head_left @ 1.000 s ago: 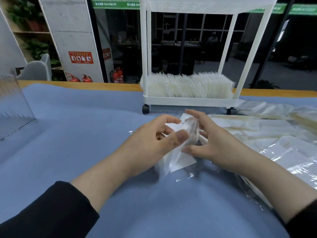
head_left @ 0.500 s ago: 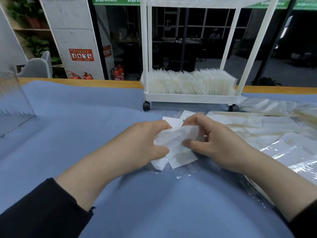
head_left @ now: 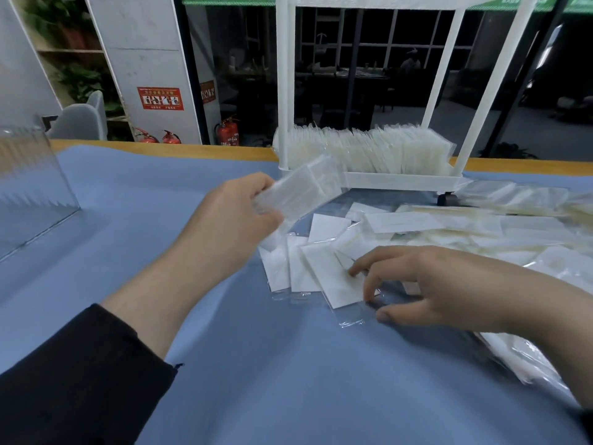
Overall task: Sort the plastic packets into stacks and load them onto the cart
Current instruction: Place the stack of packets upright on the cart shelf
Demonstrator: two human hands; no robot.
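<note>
My left hand (head_left: 236,216) grips a small stack of clear plastic packets (head_left: 305,186), lifted above the blue cloth and pointing toward the white cart (head_left: 401,183). The cart's lower shelf holds a row of upright packets (head_left: 369,149). My right hand (head_left: 426,284) rests with loosely spread fingers on the loose packets (head_left: 324,268) lying fanned on the cloth; its fingertips touch one of them. A bigger heap of packets (head_left: 481,226) spreads to the right.
A clear acrylic panel (head_left: 30,184) stands at the left on the blue cloth (head_left: 144,220). The table's wooden edge (head_left: 160,149) runs behind. The cart's wheel (head_left: 447,198) sits near the heap. More packets (head_left: 526,364) lie under my right forearm.
Both hands squared a bundle together earlier. Now my left hand has lifted the stack up and toward the cart, while my right hand has let go and dropped onto the loose packets.
</note>
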